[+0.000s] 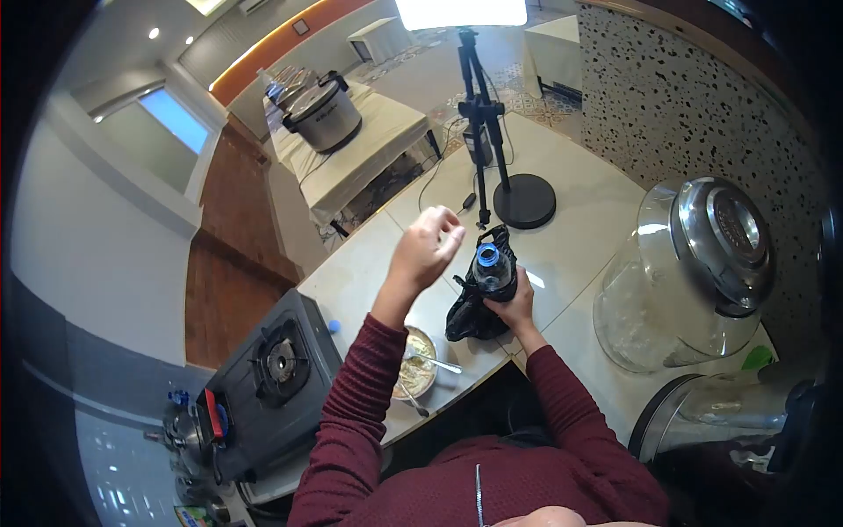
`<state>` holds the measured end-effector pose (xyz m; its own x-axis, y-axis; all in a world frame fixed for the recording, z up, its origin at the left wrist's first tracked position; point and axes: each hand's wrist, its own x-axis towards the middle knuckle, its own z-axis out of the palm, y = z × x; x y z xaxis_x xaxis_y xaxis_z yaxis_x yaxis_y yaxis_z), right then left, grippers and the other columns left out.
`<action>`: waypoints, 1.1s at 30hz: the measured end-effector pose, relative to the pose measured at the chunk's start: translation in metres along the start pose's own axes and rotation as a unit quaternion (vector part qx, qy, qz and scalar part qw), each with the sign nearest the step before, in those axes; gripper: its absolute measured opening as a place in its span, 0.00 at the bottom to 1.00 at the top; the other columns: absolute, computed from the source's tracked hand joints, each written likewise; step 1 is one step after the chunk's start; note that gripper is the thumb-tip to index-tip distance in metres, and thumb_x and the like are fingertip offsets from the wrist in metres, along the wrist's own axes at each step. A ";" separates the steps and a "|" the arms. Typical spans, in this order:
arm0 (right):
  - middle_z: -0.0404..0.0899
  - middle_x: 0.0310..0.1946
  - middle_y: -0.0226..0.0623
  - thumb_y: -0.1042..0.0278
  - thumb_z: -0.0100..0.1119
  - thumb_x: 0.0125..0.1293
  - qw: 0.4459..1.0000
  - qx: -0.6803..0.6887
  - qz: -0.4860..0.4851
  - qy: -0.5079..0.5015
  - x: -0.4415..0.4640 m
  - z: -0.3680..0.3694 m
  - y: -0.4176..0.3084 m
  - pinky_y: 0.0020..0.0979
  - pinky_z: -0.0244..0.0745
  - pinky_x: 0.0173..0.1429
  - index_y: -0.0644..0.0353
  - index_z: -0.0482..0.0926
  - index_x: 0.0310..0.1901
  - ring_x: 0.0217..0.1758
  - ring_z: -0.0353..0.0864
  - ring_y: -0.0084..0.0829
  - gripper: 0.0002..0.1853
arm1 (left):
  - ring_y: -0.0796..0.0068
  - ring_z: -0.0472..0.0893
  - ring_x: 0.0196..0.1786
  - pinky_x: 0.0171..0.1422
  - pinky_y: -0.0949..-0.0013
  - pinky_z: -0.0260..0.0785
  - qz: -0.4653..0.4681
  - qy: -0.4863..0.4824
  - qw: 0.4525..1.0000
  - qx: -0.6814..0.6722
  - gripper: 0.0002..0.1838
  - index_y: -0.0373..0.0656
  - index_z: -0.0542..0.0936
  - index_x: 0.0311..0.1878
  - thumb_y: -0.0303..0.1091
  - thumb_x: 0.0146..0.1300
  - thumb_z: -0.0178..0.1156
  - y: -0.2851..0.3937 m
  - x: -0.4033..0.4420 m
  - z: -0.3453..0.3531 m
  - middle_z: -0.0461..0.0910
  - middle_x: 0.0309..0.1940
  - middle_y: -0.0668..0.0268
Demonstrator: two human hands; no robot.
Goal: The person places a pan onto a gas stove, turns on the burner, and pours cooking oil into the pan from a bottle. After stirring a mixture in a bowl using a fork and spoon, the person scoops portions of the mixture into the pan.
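Observation:
My right hand (515,306) is wrapped around a clear plastic bottle (496,274) from its right side. The bottle has a blue neck ring and its mouth is uncovered. A black plastic bag (474,318) bunches around the bottle's lower part. Raised to the left of the bottle, apart from it, is my left hand (428,252) with its fingers curled together; whatever they may hold is hidden. Below my left hand, a bowl (430,384) holds pale yellowish food, with a fork (436,361) and a spoon (414,400) in it. A blue cap (334,326) lies on the counter beside the stove.
A gas stove (279,386) stands left. Right are a large glass jar (637,303) with a metal lid and another glass vessel (729,404). A black lamp stand (524,202) rises behind the bottle. Beyond, a cloth-covered table (386,140) bears a large cooker (325,119).

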<state>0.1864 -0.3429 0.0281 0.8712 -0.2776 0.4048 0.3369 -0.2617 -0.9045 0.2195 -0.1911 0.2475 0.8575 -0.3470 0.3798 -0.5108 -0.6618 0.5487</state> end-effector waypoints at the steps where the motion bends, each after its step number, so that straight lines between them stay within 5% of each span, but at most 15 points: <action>1: 0.76 0.41 0.43 0.64 0.77 0.30 1.000 0.006 0.003 -0.008 0.001 -0.003 0.001 0.40 0.72 0.52 0.60 0.70 0.49 0.46 0.76 0.45 0.38 | 0.68 0.76 0.30 0.37 0.68 0.69 -0.009 0.032 0.999 -0.002 0.10 0.37 0.76 0.36 0.36 0.60 0.57 -0.004 -0.004 -0.012 0.76 0.30 0.59; 2: 0.76 0.41 0.43 0.63 0.77 0.30 1.000 0.014 0.006 -0.019 0.002 -0.004 0.003 0.39 0.72 0.52 0.60 0.70 0.49 0.46 0.77 0.44 0.38 | 0.63 0.77 0.32 0.37 0.64 0.69 -0.017 0.056 0.998 -0.014 0.10 0.38 0.75 0.37 0.36 0.61 0.55 -0.011 -0.010 -0.026 0.75 0.31 0.56; 7: 0.75 0.44 0.37 0.66 0.76 0.35 0.998 0.056 0.003 0.012 0.000 -0.028 0.011 0.35 0.70 0.55 0.61 0.71 0.49 0.48 0.75 0.35 0.35 | 0.77 0.73 0.25 0.32 0.73 0.65 -0.143 0.266 0.953 -0.004 0.09 0.37 0.76 0.35 0.33 0.65 0.50 -0.039 -0.103 -0.105 0.76 0.23 0.62; 10: 0.72 0.51 0.39 0.71 0.75 0.36 0.994 0.104 -0.017 0.005 -0.001 -0.043 0.005 0.34 0.66 0.61 0.62 0.66 0.58 0.54 0.72 0.34 0.42 | 0.84 0.69 0.24 0.28 0.76 0.62 -0.209 0.304 0.929 -0.016 0.08 0.38 0.77 0.35 0.32 0.65 0.51 -0.045 -0.179 -0.116 0.73 0.20 0.66; 12: 0.71 0.52 0.38 0.72 0.75 0.38 0.993 0.119 -0.007 -0.010 0.000 -0.051 -0.026 0.34 0.65 0.62 0.62 0.66 0.59 0.55 0.72 0.34 0.42 | 0.83 0.72 0.26 0.32 0.77 0.65 -0.277 0.252 0.927 -0.005 0.09 0.38 0.77 0.33 0.31 0.66 0.51 -0.039 -0.223 -0.103 0.76 0.23 0.68; 14: 0.71 0.53 0.38 0.72 0.76 0.39 0.994 0.107 -0.023 -0.030 -0.001 -0.064 -0.019 0.34 0.65 0.62 0.62 0.66 0.59 0.55 0.72 0.34 0.41 | 0.80 0.73 0.26 0.31 0.75 0.66 -0.223 0.185 0.957 0.003 0.07 0.37 0.78 0.33 0.31 0.63 0.55 -0.029 -0.255 -0.078 0.76 0.24 0.66; 18: 0.74 0.52 0.39 0.81 0.70 0.45 0.991 0.135 -0.020 -0.005 -0.012 -0.083 -0.062 0.34 0.67 0.61 0.64 0.68 0.58 0.54 0.73 0.33 0.35 | 0.77 0.74 0.27 0.33 0.73 0.66 -0.290 0.076 0.942 -0.150 0.07 0.38 0.79 0.34 0.32 0.60 0.59 -0.015 -0.286 -0.048 0.78 0.26 0.64; 21: 0.75 0.51 0.39 0.83 0.69 0.45 0.992 0.119 0.012 -0.042 -0.024 -0.099 -0.076 0.33 0.69 0.59 0.62 0.70 0.58 0.52 0.76 0.32 0.34 | 0.75 0.77 0.32 0.37 0.73 0.68 -0.221 0.029 0.954 -0.202 0.08 0.39 0.79 0.38 0.33 0.61 0.59 -0.011 -0.290 -0.042 0.79 0.31 0.64; 24: 0.75 0.52 0.39 0.81 0.70 0.44 0.974 0.205 0.064 -0.067 -0.042 -0.091 -0.101 0.34 0.70 0.59 0.62 0.70 0.58 0.52 0.76 0.33 0.35 | 0.67 0.73 0.53 0.54 0.65 0.69 -0.187 -0.004 0.939 -0.289 0.31 0.44 0.67 0.60 0.45 0.56 0.66 0.008 -0.288 -0.043 0.71 0.52 0.59; 27: 0.75 0.51 0.40 0.75 0.74 0.40 0.993 0.061 -0.031 -0.096 -0.054 -0.070 -0.116 0.36 0.69 0.60 0.61 0.70 0.58 0.54 0.76 0.34 0.38 | 0.53 0.55 0.71 0.71 0.57 0.52 -0.015 0.039 0.970 -0.240 0.51 0.38 0.50 0.70 0.49 0.51 0.69 0.030 -0.280 -0.045 0.53 0.67 0.51; 30: 0.75 0.52 0.40 0.71 0.76 0.37 0.988 0.000 -0.093 -0.125 -0.070 -0.047 -0.133 0.36 0.69 0.61 0.61 0.68 0.59 0.55 0.75 0.35 0.42 | 0.48 0.51 0.72 0.74 0.54 0.44 -0.020 0.102 0.975 -0.194 0.56 0.35 0.45 0.71 0.45 0.47 0.71 0.058 -0.280 -0.046 0.49 0.68 0.44; 33: 0.74 0.53 0.40 0.69 0.76 0.33 0.961 0.163 -0.021 -0.224 -0.098 -0.019 -0.160 0.37 0.67 0.62 0.61 0.66 0.60 0.56 0.74 0.35 0.46 | 0.48 0.52 0.72 0.74 0.57 0.45 -0.061 0.199 0.958 -0.199 0.57 0.35 0.45 0.71 0.44 0.45 0.72 0.064 -0.305 -0.036 0.50 0.68 0.43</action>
<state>0.0404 -0.2917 0.1355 0.8958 0.1725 0.4096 0.4055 0.0598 -0.9121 -0.0765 -0.1041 0.1935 0.8619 0.0498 0.5046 -0.4583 -0.3489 0.8174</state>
